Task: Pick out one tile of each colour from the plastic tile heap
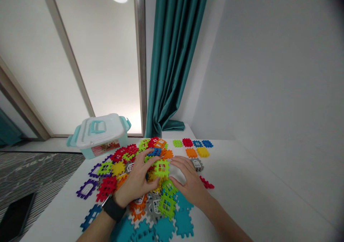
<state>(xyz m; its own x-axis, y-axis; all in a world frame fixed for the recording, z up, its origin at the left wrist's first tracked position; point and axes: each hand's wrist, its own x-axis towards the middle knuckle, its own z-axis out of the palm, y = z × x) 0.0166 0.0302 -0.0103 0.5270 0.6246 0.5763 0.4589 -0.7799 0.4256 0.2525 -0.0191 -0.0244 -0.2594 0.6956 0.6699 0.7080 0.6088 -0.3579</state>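
The left hand (137, 180) and right hand (189, 180) stand apart with fingers curved inward, and a lime-green window tile (162, 168) sits between their fingertips; whether either grips it cannot be told. Teal tiles (165, 228) lie on the wearer's side of both hands; a lidded tub (103, 131) stands beyond the left hand, a yellow tile (202, 152) beyond the right.

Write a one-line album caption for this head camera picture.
Left hand and right hand frame a green toy piece amid colourful pieces on a white table, lidded box behind.
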